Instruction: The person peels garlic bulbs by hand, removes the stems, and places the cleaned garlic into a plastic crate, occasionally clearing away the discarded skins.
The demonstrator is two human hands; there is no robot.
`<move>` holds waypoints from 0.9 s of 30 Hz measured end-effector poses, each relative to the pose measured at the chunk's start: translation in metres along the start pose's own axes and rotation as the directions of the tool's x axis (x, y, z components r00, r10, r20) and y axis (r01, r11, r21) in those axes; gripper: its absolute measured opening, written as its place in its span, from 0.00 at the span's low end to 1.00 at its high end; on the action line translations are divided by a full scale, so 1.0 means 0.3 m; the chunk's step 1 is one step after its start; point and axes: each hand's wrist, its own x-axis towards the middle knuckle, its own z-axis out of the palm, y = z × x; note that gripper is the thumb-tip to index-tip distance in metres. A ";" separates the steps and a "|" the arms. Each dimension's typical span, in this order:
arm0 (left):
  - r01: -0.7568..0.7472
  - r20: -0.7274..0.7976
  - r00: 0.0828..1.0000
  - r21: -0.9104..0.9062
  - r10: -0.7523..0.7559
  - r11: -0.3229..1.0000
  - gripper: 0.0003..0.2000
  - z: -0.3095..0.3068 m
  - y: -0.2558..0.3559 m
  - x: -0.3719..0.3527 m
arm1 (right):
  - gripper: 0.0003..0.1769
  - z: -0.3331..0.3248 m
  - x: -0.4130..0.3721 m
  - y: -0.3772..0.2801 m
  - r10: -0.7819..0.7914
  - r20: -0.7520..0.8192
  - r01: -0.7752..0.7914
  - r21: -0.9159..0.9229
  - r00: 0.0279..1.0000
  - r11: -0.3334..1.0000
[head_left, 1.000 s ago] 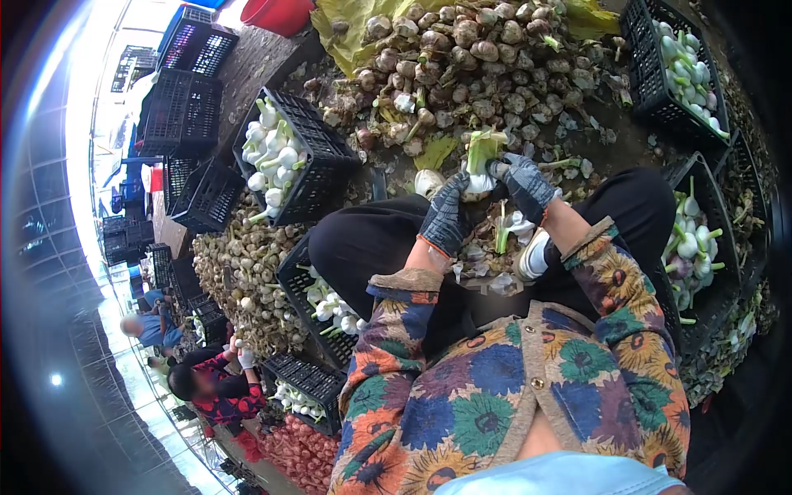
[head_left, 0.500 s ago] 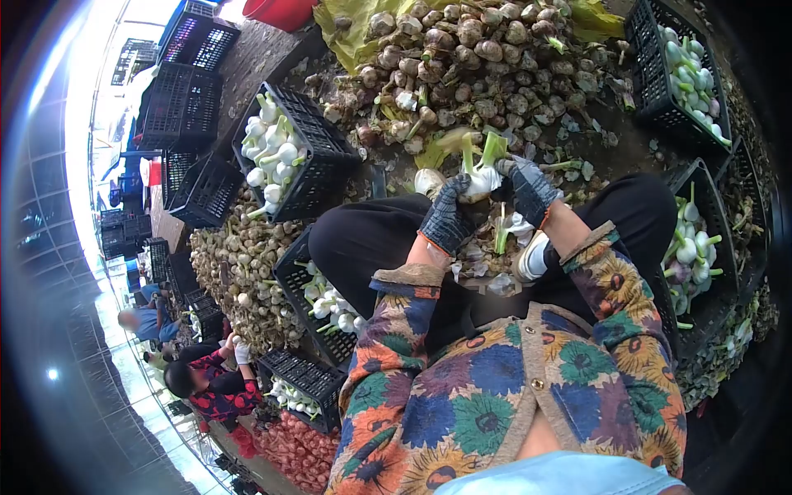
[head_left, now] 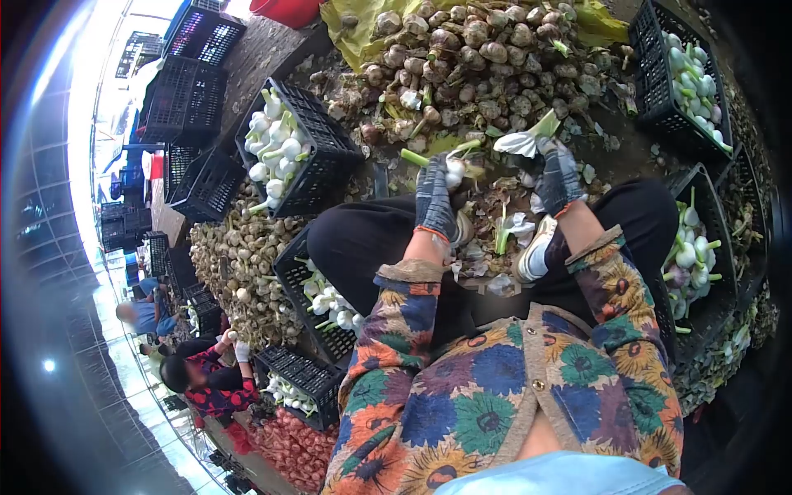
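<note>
My left hand, in a dark glove, is closed around a whitish garlic bulb. A green stem sticks out on its left side. To the right, my gloved right hand pinches a piece of garlic skin with a wide pale-green stalk. The two hands are apart, above the floor between my bent legs. Below them lies a loose peeled piece with a green stem, among scraps of skin. Ahead of both hands is a heap of unpeeled garlic.
Black crates of white garlic stand at the left, by my left knee, at the upper right and at the right. Two people sit at far left beside more garlic. A red container is at the top.
My hands have moved apart. The skin with its stalk has come away into my right hand, and the bulb has stayed in my left hand.
</note>
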 end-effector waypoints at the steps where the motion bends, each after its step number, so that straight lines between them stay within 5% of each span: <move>1: -0.042 0.007 0.999 0.024 0.042 0.999 0.12 -0.027 0.001 0.026 | 0.19 0.021 -0.009 -0.046 -0.018 0.069 0.049 -0.477 0.997 0.877; 2: -0.144 0.032 0.990 0.115 0.141 0.983 0.12 -0.049 -0.007 0.044 | 0.23 0.035 -0.014 -0.070 -0.003 0.136 0.116 -0.834 0.991 0.540; 4: -0.338 0.109 0.941 0.284 0.320 0.897 0.12 -0.079 -0.009 0.052 | 0.32 0.027 -0.045 -0.003 -0.218 0.365 0.310 -0.918 0.905 -0.248; 5: -0.494 0.234 0.867 0.520 0.440 0.697 0.11 -0.100 -0.005 0.071 | 0.38 0.027 -0.064 0.010 -0.253 0.399 0.362 -0.915 0.882 -0.179; 8: -0.580 0.284 0.813 0.478 0.509 0.660 0.11 -0.152 -0.093 0.141 | 0.37 0.090 -0.099 -0.016 -0.183 0.558 0.570 -0.821 0.810 0.018; 10: -0.757 0.478 0.651 0.462 0.590 0.462 0.10 -0.116 -0.054 0.045 | 0.34 0.127 -0.106 -0.027 -0.065 0.598 0.599 -0.780 0.799 0.180; 12: -0.642 0.491 0.764 0.511 0.419 0.572 0.11 -0.109 -0.045 0.037 | 0.32 0.146 -0.107 -0.026 0.139 0.558 0.477 -0.794 0.818 0.377; 13: -0.855 0.636 0.517 0.417 0.573 0.308 0.11 -0.115 -0.059 0.040 | 0.28 0.155 -0.115 -0.031 0.164 0.539 0.438 -0.797 0.826 0.416; 16: -0.726 0.520 0.683 0.411 0.513 0.551 0.10 -0.112 -0.072 0.043 | 0.22 0.104 -0.076 0.023 0.088 0.576 0.558 -0.813 0.813 0.168; 17: -0.850 0.573 0.474 0.497 0.668 0.176 0.09 -0.112 -0.075 0.056 | 0.19 0.085 -0.071 0.036 0.107 0.536 0.502 -0.831 0.837 0.241; 20: -0.658 0.288 0.752 0.385 0.593 0.647 0.12 -0.092 -0.088 0.053 | 0.12 0.115 -0.094 0.003 0.105 0.366 0.265 -0.816 0.924 0.514; 21: -0.531 0.154 0.847 0.209 0.509 0.821 0.11 -0.057 -0.060 0.025 | 0.10 0.100 -0.082 0.006 0.074 0.263 0.156 -0.750 0.962 0.643; 22: -0.461 0.042 0.887 0.131 0.460 0.878 0.11 -0.061 -0.047 0.038 | 0.08 0.083 -0.066 0.010 0.060 0.154 0.055 -0.651 0.986 0.757; 23: -0.479 0.025 0.877 0.144 0.480 0.866 0.11 -0.059 -0.028 0.028 | 0.08 0.062 -0.035 0.018 -0.157 0.183 0.241 -0.716 0.970 0.655; 24: -0.496 0.011 0.865 0.157 0.501 0.854 0.10 -0.054 -0.012 0.020 | 0.09 0.063 -0.036 -0.018 -0.131 0.172 0.216 -0.776 0.976 0.593; 26: -0.564 0.069 0.825 0.148 0.561 0.812 0.10 -0.064 -0.010 0.014 | 0.12 0.011 -0.010 -0.005 -0.053 0.355 0.359 -0.921 0.933 0.151; 27: -0.597 0.098 0.802 0.141 0.589 0.790 0.10 -0.069 -0.010 0.015 | 0.13 0.015 -0.011 0.002 -0.019 0.474 0.474 -0.875 0.880 0.097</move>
